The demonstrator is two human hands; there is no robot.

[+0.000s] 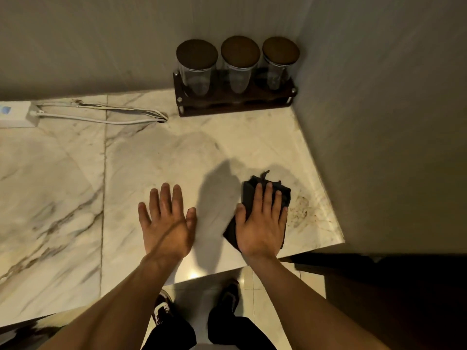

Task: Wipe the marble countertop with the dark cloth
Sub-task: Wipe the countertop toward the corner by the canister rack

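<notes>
The white marble countertop (156,157) with grey veins fills the middle of the head view. A folded dark cloth (249,195) lies flat on it near the right front corner. My right hand (261,221) presses palm-down on top of the cloth, fingers spread and pointing away from me. Just right of the cloth is a patch of brownish specks (302,207) on the marble. My left hand (166,223) rests flat on the bare marble to the left of the cloth, fingers apart, holding nothing.
Three lidded glass jars (237,64) in a dark wooden rack (235,104) stand in the back right corner. A white power strip (17,114) with cables (101,117) lies at the back left. Walls close the back and right (379,122). The counter's front edge is by my feet.
</notes>
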